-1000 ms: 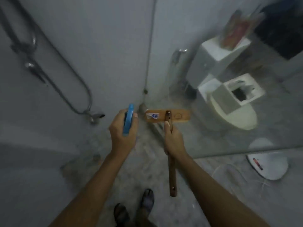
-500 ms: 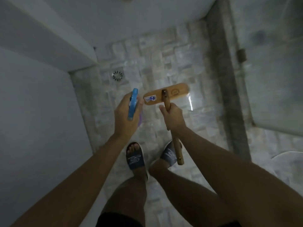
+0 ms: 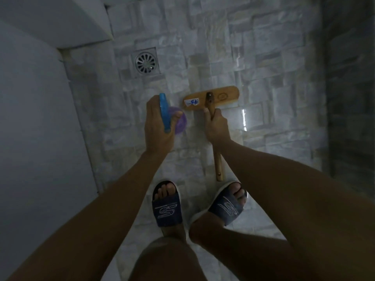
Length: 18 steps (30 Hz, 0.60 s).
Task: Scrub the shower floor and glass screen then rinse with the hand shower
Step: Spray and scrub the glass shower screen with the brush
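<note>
The pale stone-tiled shower floor [image 3: 223,47] now fills the view, where a second ago the glass screen and toilet showed. The wooden scrub brush [image 3: 212,97] hangs head-down above the tiles, nearer the round drain [image 3: 145,63] than before, its handle clenched in the right hand [image 3: 217,126]. The left hand [image 3: 158,122] grips a blue-topped purple spray bottle [image 3: 176,123] just beside it.

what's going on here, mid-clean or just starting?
A person stands in slides on the tiled shower floor. The right hand grips a wooden brush by its handle, and the left hand holds a spray bottle. No foam shows, so it looks like just starting.
</note>
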Tool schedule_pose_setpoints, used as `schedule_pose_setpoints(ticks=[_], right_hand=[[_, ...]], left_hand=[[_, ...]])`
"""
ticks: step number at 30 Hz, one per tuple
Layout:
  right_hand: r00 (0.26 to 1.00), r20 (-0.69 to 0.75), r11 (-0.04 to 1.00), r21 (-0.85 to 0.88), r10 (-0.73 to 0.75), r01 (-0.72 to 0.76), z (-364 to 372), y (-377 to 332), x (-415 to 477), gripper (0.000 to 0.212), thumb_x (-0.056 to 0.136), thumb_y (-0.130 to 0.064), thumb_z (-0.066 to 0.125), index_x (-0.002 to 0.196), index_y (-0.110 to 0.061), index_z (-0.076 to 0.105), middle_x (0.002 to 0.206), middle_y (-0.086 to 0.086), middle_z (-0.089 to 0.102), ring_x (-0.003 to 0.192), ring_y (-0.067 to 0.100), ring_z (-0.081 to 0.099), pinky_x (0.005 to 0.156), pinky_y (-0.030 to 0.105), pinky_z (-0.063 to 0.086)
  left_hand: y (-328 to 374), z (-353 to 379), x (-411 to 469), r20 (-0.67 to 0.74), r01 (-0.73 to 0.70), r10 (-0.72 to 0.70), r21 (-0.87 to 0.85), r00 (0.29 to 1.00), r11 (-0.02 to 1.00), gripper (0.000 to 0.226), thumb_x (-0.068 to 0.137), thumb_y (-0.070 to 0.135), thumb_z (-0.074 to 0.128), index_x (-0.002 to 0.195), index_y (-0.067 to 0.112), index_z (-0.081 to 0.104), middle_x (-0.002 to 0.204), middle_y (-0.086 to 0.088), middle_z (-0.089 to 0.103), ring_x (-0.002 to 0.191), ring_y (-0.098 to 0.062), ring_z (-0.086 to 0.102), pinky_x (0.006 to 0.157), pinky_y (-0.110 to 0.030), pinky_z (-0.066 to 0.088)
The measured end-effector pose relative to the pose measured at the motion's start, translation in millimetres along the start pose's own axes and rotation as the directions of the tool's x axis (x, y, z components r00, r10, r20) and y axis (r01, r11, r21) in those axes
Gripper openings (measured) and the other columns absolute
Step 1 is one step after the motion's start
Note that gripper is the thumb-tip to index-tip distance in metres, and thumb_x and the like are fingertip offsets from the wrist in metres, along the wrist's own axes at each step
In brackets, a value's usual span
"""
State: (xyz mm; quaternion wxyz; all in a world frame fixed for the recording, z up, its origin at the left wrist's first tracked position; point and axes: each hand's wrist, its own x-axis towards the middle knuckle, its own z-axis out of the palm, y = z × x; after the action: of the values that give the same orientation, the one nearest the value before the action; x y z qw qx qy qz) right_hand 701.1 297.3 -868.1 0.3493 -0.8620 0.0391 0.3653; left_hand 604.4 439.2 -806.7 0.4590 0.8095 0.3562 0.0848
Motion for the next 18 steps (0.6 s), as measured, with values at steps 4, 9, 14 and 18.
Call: schedule_pose_setpoints(ticks=[4,9,14,18], right_hand=[[0.999,0.051,0.998,-0.061,-0.008,0.011,8,12,6,0.047,0.099,-0.053,0.040,0.117,-0.012,0.052,0.104,0.009,0.061,0.091,0.026,0.062,0.075,0.042,0.053],[0.995,0.087,0.982,-0.185,0.051,-0.034,5,12,1,0.041,0.100,-0.041,0.046,0.121,-0.007,0.051,0.114,0.017,0.057,0.103,0.033,0.059,0.089,0.050,0.050],[0.998,0.047,0.983,-0.178,0.049,-0.040,-21,-35,-38,0.052,0.101,-0.040,0.046,0.142,-0.011,0.040,0.123,0.021,0.055,0.114,0.037,0.054,0.095,0.048,0.046],[0.994,0.040,0.991,-0.087,-0.098,0.101,-80,-120,-94,0.055,0.103,-0.034,0.046,0.150,-0.009,0.034,0.139,0.023,0.049,0.127,0.037,0.046,0.105,0.039,0.041]], left_hand=[[-17,2,-8,0.086,-0.015,0.014,0.011,0.996,1.000,0.062,0.093,0.037,0.068,0.139,0.007,0.040,0.126,-0.014,0.055,0.113,-0.027,0.059,0.095,-0.043,0.054],[-20,-6,-17,0.202,0.035,-0.053,0.092,0.978,0.995,0.083,0.083,0.049,0.073,0.143,0.005,0.037,0.136,-0.011,0.047,0.125,-0.024,0.052,0.100,-0.032,0.049],[14,-49,-27,0.359,0.002,-0.107,0.281,0.927,0.960,0.117,0.067,0.032,0.092,0.156,0.014,0.018,0.153,-0.009,0.032,0.140,-0.025,0.034,0.109,-0.039,0.041],[112,-109,-28,0.309,-0.010,-0.056,0.208,0.950,0.978,0.110,0.075,0.045,0.084,0.158,0.015,0.018,0.158,-0.008,0.029,0.144,-0.021,0.028,0.115,-0.034,0.031]])
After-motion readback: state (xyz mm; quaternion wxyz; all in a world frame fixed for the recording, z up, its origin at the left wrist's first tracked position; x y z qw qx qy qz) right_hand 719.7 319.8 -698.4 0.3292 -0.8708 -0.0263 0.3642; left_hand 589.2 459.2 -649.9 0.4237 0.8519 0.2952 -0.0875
